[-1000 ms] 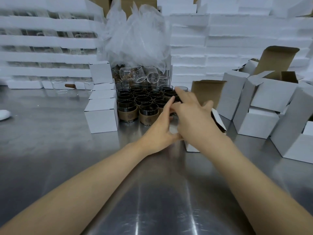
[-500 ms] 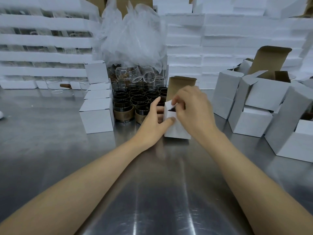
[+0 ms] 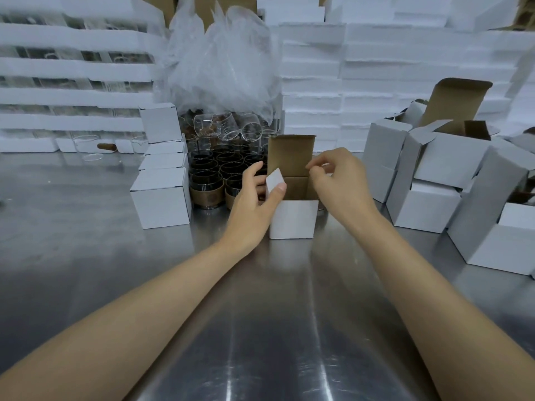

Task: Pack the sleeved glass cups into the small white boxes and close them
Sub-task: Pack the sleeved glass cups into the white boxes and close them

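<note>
Here we count one open small white box (image 3: 293,218) standing mid-table (image 3: 260,314), its lid upright. Two hands work it: the left hand (image 3: 252,204) pinches the left side flap (image 3: 273,180), and the right hand (image 3: 341,183) pinches the opposite one. Four closed boxes (image 3: 160,198) sit at left, just beside the clustered sleeved cups (image 3: 207,195), which are too overlapped for us to count.

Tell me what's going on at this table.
A person works on a small white box on the steel table. The left hand pinches its left flap, the right hand the opposite one; the lid stands upright, so the box is open. Whether a cup is inside cannot be seen. Sleeved cups stand behind it, closed boxes to the left, open boxes to the right.
</note>
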`<state>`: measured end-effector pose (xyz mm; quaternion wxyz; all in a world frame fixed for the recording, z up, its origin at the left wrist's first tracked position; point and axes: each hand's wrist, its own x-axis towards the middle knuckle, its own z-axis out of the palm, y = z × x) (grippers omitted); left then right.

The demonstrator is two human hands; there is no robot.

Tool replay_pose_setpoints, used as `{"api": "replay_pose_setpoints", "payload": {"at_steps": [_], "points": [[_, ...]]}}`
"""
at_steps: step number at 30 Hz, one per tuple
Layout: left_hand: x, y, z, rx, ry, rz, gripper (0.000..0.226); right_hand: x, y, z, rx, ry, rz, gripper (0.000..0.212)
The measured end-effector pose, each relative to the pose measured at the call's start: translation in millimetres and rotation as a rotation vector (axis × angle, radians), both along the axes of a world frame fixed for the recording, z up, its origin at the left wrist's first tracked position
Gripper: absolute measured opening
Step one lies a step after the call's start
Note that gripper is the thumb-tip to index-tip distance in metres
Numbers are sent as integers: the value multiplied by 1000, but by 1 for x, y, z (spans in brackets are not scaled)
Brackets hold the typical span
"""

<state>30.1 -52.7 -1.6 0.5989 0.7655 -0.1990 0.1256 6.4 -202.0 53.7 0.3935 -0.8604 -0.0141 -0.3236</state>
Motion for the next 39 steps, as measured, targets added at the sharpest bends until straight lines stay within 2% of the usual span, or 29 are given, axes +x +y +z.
{"api": "replay_pose_setpoints", "payload": {"at_steps": [4, 8, 11, 14, 18, 24, 27, 31, 36, 39], "points": [[-1, 1, 0, -52, 8, 70, 55, 4, -11, -1, 52, 85, -65, 19], [0, 3, 0, -87, 22, 83, 53, 7, -18, -7, -90, 223, -140, 21], [1, 3, 0, -49, 56, 74, 56, 8, -18, -11, -81, 238, -135, 23], [4, 2, -2, -43, 71, 78, 42, 10, -22, -12, -64, 228, -118, 27], [6, 1, -5, 97, -23, 120, 42, 15, -31, -19, -168, 230, -121, 30], [9, 1, -10, 193, -168, 149, 50, 21, -47, -28, -192, 380, -131, 28], [6, 1, -9, 245, -185, 183, 63, 23, -47, -32, -85, 369, -135, 32], [4, 3, -6, 281, -241, 241, 69, 24, -50, -29, 186, 310, -174, 30], [10, 6, -5, 222, -315, 189, 40, 21, -45, -13, 677, 226, 3, 28], [14, 6, -7, 141, -317, 134, 26, 15, -35, -2, 858, 118, 193, 31]]}}
